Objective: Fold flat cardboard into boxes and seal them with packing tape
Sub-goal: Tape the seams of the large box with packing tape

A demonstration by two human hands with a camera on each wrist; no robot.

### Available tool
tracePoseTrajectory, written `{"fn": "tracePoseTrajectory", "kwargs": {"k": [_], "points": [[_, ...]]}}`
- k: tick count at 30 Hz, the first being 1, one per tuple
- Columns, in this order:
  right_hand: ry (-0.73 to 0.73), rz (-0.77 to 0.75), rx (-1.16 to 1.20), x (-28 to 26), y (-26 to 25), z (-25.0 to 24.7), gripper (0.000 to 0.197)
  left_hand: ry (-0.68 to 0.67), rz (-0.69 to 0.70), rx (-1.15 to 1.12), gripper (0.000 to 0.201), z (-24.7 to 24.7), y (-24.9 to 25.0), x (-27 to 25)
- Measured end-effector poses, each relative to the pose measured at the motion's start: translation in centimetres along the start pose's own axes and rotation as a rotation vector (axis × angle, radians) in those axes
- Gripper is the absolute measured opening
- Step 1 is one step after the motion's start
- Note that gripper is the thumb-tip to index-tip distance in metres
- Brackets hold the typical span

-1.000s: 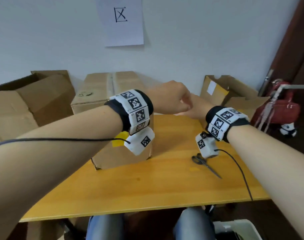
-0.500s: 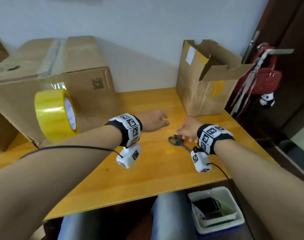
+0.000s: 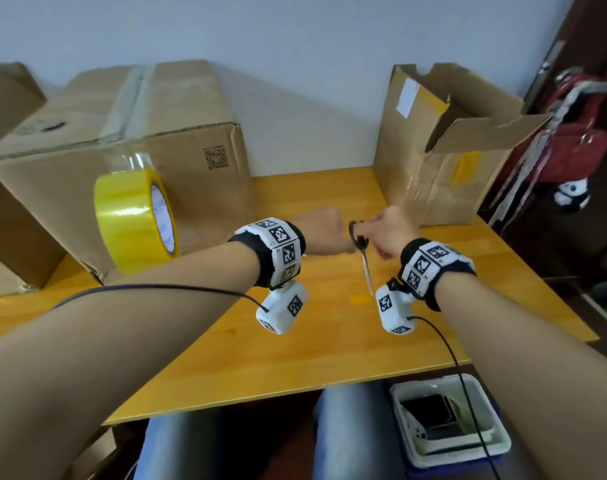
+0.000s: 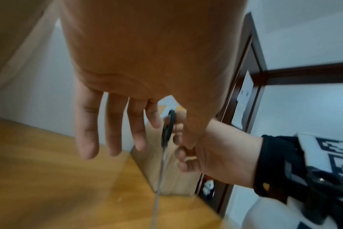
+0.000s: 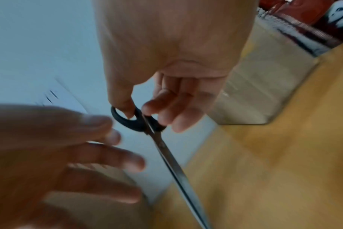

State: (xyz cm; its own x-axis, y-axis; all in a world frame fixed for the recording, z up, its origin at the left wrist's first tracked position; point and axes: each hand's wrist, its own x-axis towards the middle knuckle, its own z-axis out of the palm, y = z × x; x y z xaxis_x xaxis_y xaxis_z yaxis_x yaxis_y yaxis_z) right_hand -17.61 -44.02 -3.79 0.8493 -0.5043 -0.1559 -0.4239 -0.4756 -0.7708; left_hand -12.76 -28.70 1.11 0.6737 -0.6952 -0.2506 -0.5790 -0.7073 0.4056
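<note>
Gripping the scissors [image 3: 361, 252] by their black handles, our right hand [image 3: 392, 232] now holds them lifted off the table [image 3: 329, 341], blades pointing down; half a second ago they lay flat near its right edge. Our left hand [image 3: 321, 233] hovers beside them, fingers loose, holding nothing. Tape roll [image 3: 136, 220] hangs against the sealed box [image 3: 122, 133].

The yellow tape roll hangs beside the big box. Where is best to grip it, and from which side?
Probably grip the yellow tape roll through its core, which faces right, with the open left hand coming from that side, thumb over the rim. The right hand holds scissors.
</note>
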Motion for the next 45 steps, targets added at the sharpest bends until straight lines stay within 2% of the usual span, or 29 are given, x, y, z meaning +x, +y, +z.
{"fn": "tracePoseTrajectory", "kwargs": {"k": [4, 7, 10, 12, 14, 16, 21, 25, 28, 30, 32, 35, 38, 41, 45], "points": [[0.116, -0.193, 0.310, -3.0, -5.2, -2.2, 0.017, 0.162, 0.005, -0.093, 0.037, -2.8, 1.3, -2.2], [0.222, -0.285, 0.512, -5.3, -9.2, -3.4, 0.013, 0.335, 0.073, -0.163, 0.050, -5.0, 2.3, -4.4], [0.352, -0.385, 0.573, -7.8, -12.8, -4.0, 0.019, 0.512, 0.163, -0.209, 0.035, -7.1, 3.3, -7.6], [0.415, -0.454, 0.529, -9.3, -15.0, -4.1, 0.029, 0.558, 0.226, -0.208, 0.024, -8.4, 3.5, -9.7], [0.394, -0.492, 0.516, -10.7, -17.1, -4.1, 0.036, 0.589, 0.270, -0.195, 0.015, -9.7, 3.0, -11.7], [0.326, -0.501, 0.491, -12.0, -18.9, -4.0, 0.035, 0.639, 0.283, -0.173, 0.014, -10.8, 2.1, -13.6], [0.203, -0.605, 0.433, -15.4, -23.2, -2.1, 0.034, 0.735, 0.276, -0.284, 0.023, -13.9, -1.4, -18.2], [0.080, -0.641, 0.442, -17.2, -26.5, -0.2, 0.032, 0.777, 0.258, -0.261, 0.026, -16.6, -4.7, -21.7], [-0.001, -0.647, 0.447, -17.7, -28.5, 1.0, 0.028, 0.758, 0.255, -0.204, 0.026, -17.4, -6.6, -23.2], [0.008, -0.666, 0.461, -17.9, -29.6, 1.9, 0.027, 0.747, 0.238, -0.168, 0.025, -17.6, -7.6, -23.9], [0.075, -0.702, 0.493, -17.7, -30.0, 2.5, 0.032, 0.778, 0.177, -0.161, 0.025, -17.6, -8.3, -24.4], [0.108, -0.736, 0.483, -16.9, -30.0, 3.2, 0.029, 0.783, 0.024, -0.144, 0.032, -17.3, -10.0, -24.9], [0.112, -0.684, 0.489, -15.9, -29.3, 3.8, 0.033, 0.632, -0.146, -0.183, 0.039, -16.1, -12.1, -24.4], [0.127, -0.642, 0.520, -15.2, -28.7, 4.6, 0.030, 0.429, -0.230, -0.264, 0.050, -14.4, -13.4, -23.3], [0.105, -0.602, 0.581, -14.8, -28.4, 6.1, 0.031, 0.283, -0.254, -0.634, 0.053, -12.9, -13.8, -22.1]]}}
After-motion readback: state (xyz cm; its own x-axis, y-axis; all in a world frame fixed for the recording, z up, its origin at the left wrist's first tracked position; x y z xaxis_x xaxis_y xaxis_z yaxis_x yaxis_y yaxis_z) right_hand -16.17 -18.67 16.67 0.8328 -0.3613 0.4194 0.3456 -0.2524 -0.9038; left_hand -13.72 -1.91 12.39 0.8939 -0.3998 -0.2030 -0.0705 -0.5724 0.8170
